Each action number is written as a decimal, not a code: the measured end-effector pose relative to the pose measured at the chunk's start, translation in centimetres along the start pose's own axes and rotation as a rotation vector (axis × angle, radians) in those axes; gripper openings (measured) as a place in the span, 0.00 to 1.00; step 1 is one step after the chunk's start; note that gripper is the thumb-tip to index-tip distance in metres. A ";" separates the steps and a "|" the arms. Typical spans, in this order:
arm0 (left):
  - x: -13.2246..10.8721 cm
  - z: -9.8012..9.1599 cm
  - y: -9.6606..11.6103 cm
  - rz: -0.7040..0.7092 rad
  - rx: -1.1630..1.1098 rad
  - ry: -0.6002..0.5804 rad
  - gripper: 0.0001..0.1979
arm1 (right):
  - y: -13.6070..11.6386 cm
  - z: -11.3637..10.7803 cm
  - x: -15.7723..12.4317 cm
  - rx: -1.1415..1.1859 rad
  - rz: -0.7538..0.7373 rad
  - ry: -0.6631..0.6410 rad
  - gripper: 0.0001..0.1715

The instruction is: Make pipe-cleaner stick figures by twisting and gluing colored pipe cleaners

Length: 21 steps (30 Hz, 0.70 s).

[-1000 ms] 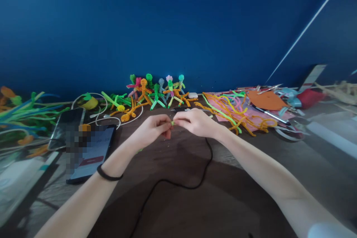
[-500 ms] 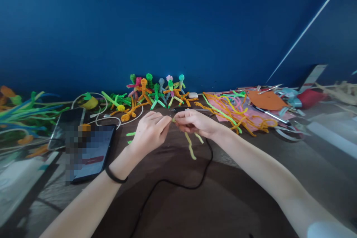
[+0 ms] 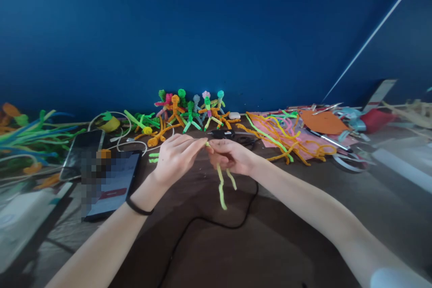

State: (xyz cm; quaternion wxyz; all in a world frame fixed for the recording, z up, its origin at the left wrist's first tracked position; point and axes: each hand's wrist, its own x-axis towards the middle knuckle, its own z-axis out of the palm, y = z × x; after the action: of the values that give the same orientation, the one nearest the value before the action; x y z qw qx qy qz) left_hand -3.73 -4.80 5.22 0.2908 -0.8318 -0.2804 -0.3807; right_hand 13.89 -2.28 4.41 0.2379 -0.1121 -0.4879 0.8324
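Note:
A pale yellow pipe cleaner (image 3: 221,189) is pinched between both hands just above the table; two of its ends dangle below my right hand. My left hand (image 3: 178,157) has its fingertips closed on the upper bit, with a dark band round the wrist. From the other side my right hand (image 3: 231,155) grips the same piece, its fingers curled. Two short green pipe cleaner ends (image 3: 154,158) show left of my left hand; whether they lie on the table or are held is hidden. Behind stand several pipe cleaner figures (image 3: 191,117) in mixed colours.
Left are a tablet (image 3: 114,189), a phone (image 3: 83,148) and a pile of green and blue pipe cleaners (image 3: 30,137). Orange and yellow pipe cleaners (image 3: 286,139) lie right, near orange paper (image 3: 322,121) and a pen (image 3: 330,140). A black cable (image 3: 216,223) crosses the front.
My right hand has dipped and rolled a little, and the dangling ends have swung left and lower. Both hands still pinch the pale yellow pipe cleaner.

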 end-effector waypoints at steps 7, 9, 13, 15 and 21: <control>0.4 -0.3 0.3 -0.012 0.039 0.022 0.04 | 0.3 0.7 0.1 0.069 0.034 0.013 0.13; 0.5 -0.3 0.5 -0.021 0.056 0.026 0.03 | 0.3 1.0 0.1 0.077 0.045 0.021 0.15; 0.8 -0.4 0.7 -0.030 0.081 0.026 0.09 | 0.5 1.2 0.2 0.061 0.069 0.006 0.19; 0.8 -0.3 0.8 -0.048 0.078 0.026 0.10 | 0.6 1.2 0.2 0.043 0.065 0.002 0.20; 0.7 0.3 1.2 -0.168 0.013 0.011 0.07 | 0.8 1.0 0.3 0.007 0.055 0.025 0.24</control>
State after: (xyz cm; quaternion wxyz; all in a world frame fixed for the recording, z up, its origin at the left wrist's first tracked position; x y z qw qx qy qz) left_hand -2.38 -5.25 5.24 0.2647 -0.8014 -0.3501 -0.4064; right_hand 12.96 -3.25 4.25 0.2213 -0.1349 -0.4786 0.8389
